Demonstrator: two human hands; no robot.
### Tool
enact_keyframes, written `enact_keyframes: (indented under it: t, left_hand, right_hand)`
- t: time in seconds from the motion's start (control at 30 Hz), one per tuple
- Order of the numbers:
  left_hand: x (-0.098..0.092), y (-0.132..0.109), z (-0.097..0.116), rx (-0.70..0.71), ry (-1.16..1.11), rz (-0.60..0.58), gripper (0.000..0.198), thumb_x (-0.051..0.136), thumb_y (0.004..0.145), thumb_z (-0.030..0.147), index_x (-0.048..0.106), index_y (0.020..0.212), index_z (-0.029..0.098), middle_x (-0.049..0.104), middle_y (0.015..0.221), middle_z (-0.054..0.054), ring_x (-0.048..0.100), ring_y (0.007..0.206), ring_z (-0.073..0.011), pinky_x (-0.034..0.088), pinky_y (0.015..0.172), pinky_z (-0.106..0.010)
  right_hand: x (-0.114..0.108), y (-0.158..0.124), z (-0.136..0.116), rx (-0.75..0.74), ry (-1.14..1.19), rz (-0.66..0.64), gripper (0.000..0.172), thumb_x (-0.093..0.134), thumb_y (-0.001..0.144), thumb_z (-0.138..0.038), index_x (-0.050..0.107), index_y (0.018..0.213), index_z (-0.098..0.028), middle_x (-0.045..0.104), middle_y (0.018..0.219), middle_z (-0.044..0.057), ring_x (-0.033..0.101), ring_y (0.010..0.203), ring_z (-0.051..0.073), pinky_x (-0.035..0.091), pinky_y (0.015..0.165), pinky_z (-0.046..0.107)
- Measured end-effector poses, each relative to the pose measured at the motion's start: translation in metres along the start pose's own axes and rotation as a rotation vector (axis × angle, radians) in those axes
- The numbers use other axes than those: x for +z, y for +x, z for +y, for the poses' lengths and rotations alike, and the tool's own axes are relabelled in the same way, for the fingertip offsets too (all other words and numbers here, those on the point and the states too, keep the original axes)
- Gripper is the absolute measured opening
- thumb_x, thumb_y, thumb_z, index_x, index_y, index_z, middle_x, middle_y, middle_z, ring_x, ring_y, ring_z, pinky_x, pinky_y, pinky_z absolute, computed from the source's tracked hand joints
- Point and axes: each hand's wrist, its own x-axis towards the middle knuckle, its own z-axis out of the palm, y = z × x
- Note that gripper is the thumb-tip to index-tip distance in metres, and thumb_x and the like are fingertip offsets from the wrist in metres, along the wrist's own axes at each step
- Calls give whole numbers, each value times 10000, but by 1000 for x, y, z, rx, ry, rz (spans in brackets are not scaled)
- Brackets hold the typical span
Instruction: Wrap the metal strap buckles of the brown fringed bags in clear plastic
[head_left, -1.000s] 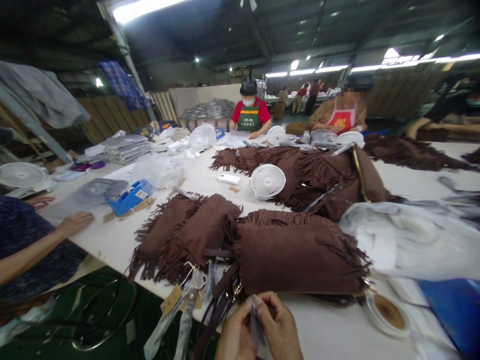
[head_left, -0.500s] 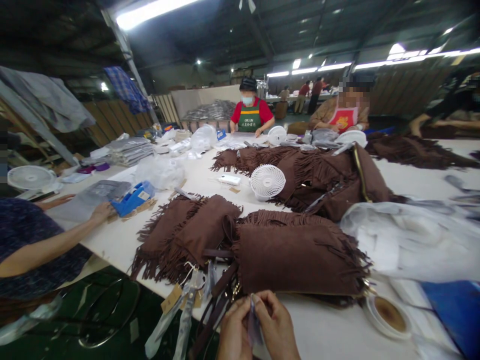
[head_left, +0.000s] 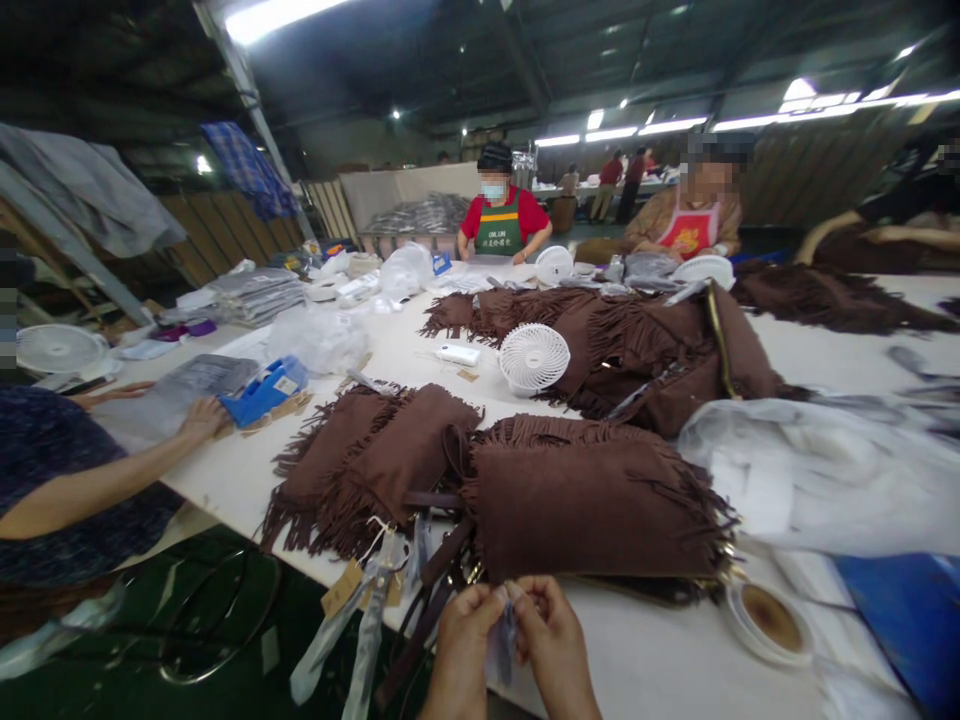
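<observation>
At the near table edge, my left hand (head_left: 466, 645) and my right hand (head_left: 556, 640) pinch together at the top of a small, thin, translucent plastic piece (head_left: 501, 650). It hangs between them, and its exact kind is unclear. Just beyond my fingertips lies a brown fringed bag (head_left: 592, 510), flat, with a gold zipper along its near edge. To its left, more brown fringed pieces (head_left: 405, 450) overlap. A brown strap (head_left: 431, 615) runs down past my left hand. Plastic-wrapped straps (head_left: 369, 625) with a cardboard tag (head_left: 343, 590) hang over the table edge.
A white fan (head_left: 534, 358) stands mid-table before a brown fringed heap (head_left: 660, 350). Clear plastic (head_left: 817, 470) and a tape roll (head_left: 772, 618) lie right. Left, a co-worker's hand (head_left: 204, 418) rests beside a blue tape dispenser (head_left: 262, 395). Other people work across the table.
My hands have shifted slightly left and remain pinched on the plastic piece, which shows a little more between them. At far right, a co-worker's arms have moved over brown material.
</observation>
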Motion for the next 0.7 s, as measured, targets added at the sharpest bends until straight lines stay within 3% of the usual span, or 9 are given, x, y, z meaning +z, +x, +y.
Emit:
enact_keyframes:
  t: [0.23,0.33,0.47,0.6,0.7]
  left_hand:
    - [15,-15,23,-34,-52,-164,236,734,691,326,633,724,115,642,564,-41,570,488,-144,431,485,-248]
    - [18,-19,28,-28,-64,-164,227,743,681,306,652,718,100,672,617,-61,603,560,-150,463,567,-250]
    - [24,-24,28,-17,-37,-168,205,713,695,313,640,708,122,665,613,-44,590,546,-147,448,554,-254]
    - [25,-23,20,62,43,-74,170,651,742,313,618,739,147,629,608,-2,573,559,-127,430,566,-237]
    - [20,-15,10,141,116,-24,168,630,750,317,618,760,150,605,634,8,566,624,-131,439,614,-240]
  right_hand:
    - [-4,13,3,151,134,-55,414,741,614,-523,558,736,-172,433,444,-96,366,352,60,342,325,177]
    - [-7,15,1,209,151,-50,397,769,587,-469,573,749,-164,442,469,-93,376,374,56,334,327,164]
    - [-11,9,-2,260,217,-99,407,777,601,-474,589,780,-161,428,487,-94,369,403,46,362,375,164]
    - [-25,-2,0,275,354,-220,405,745,680,-514,590,829,-172,499,595,-69,373,437,29,381,420,155]
    - [-38,-5,7,285,344,-221,445,763,645,-540,579,825,-178,548,652,-56,374,427,24,350,393,153]
